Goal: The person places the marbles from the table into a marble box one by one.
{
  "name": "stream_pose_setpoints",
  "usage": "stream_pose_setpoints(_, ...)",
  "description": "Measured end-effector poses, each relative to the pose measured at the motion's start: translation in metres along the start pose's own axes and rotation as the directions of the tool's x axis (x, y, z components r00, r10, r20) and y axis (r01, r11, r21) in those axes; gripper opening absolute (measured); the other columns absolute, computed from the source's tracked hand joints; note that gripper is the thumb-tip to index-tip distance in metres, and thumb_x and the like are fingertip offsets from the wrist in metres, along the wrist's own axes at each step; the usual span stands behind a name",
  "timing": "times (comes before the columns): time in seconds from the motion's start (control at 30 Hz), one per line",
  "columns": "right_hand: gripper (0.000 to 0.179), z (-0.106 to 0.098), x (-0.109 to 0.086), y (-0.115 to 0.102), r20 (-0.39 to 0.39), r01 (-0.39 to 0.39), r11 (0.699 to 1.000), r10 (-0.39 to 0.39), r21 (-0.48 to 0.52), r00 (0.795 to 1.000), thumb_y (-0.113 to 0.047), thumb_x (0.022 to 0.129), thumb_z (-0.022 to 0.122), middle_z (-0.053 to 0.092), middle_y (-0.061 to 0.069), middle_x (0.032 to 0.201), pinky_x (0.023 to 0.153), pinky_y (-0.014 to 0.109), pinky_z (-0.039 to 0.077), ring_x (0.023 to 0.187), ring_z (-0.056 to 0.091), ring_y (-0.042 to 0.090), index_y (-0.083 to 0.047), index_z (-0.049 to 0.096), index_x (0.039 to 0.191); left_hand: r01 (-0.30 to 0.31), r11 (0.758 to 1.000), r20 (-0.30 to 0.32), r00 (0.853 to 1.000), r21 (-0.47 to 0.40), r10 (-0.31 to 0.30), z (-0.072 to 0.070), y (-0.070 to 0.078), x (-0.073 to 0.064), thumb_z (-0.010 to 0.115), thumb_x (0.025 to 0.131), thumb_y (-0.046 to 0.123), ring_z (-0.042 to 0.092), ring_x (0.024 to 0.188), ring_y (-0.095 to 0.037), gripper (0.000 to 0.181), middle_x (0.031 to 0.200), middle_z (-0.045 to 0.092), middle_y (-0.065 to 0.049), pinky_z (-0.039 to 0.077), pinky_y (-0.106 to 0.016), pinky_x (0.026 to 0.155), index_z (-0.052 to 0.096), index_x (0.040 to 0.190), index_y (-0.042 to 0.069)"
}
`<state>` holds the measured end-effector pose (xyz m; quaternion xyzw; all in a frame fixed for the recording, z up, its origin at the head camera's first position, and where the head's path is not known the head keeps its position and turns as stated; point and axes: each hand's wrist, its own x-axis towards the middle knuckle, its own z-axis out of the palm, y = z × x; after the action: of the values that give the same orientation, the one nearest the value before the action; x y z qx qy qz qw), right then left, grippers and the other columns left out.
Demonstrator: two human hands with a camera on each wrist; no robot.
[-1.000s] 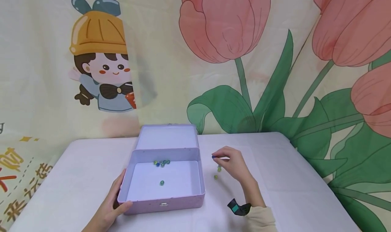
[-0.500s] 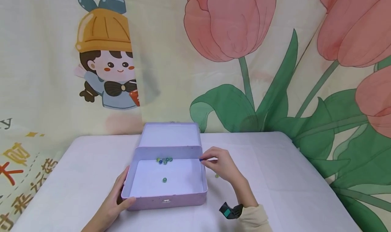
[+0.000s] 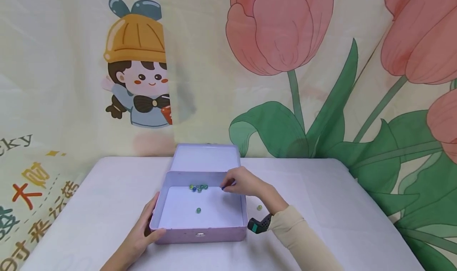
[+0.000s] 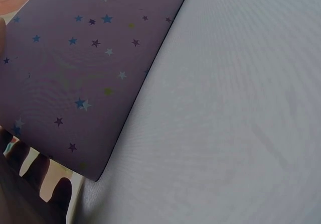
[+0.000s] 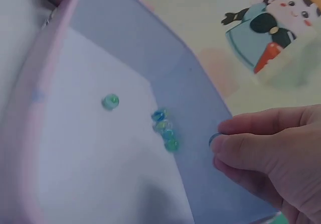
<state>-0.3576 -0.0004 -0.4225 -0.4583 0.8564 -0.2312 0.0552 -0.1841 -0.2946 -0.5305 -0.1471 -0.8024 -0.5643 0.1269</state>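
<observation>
The lilac tin box stands on the table with its lid raised at the back. Small stars cover its outside wall in the left wrist view. At the front left corner, my left hand grips the box, thumb on the front wall and fingers along the left side. My right hand pinches a dark blue marble between thumb and fingertips, over the box's right rear interior. Inside, several green, yellow and blue marbles cluster by the back wall. One green marble lies alone on the box floor.
A yellow-green marble lies on the white-covered table, right of the box. A black wrist device sits at the right wrist, beside the box's right wall. A printed cloth with tulips hangs behind the table.
My right hand has carried the blue marble leftward from the table at the right, past the box's right rim to above its inside. The left hand keeps its grip on the corner.
</observation>
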Motion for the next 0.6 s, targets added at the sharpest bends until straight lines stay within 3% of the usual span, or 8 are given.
stream_pose_setpoints(0.23, 0.008, 0.008, 0.020, 0.003, 0.151, -0.062, 0.993, 0.076, -0.096, 0.986, -0.010, 0.082, 0.073, 0.069, -0.009, 0.082, 0.071, 0.014, 0.048, 0.075, 0.059, 0.000, -0.012, 0.075, 0.089, -0.050, 0.999, 0.004, 0.999, -0.018, 0.050, 0.001, -0.005, 0.000, 0.057, 0.085, 0.004, 0.017, 0.136, 0.003, 0.088, 0.156, 0.008, -0.015, 0.019, -0.002, 0.096, 0.005, 0.154, 0.021)
stream_pose_setpoints(0.6, 0.009, 0.018, 0.035, -0.009, 0.188, -0.106, 0.944, 0.171, -0.314, 0.967, -0.007, 0.078, 0.075, 0.062, -0.009, 0.072, 0.064, 0.018, 0.044, 0.068, 0.052, 0.005, -0.015, 0.073, 0.078, -0.045, 0.999, -0.008, 0.999, -0.005, 0.045, -0.002, -0.001, 0.000, 0.059, 0.084, 0.007, 0.017, 0.136, 0.004, 0.089, 0.158, 0.009, -0.010, 0.019, -0.001, 0.095, 0.007, 0.154, 0.022)
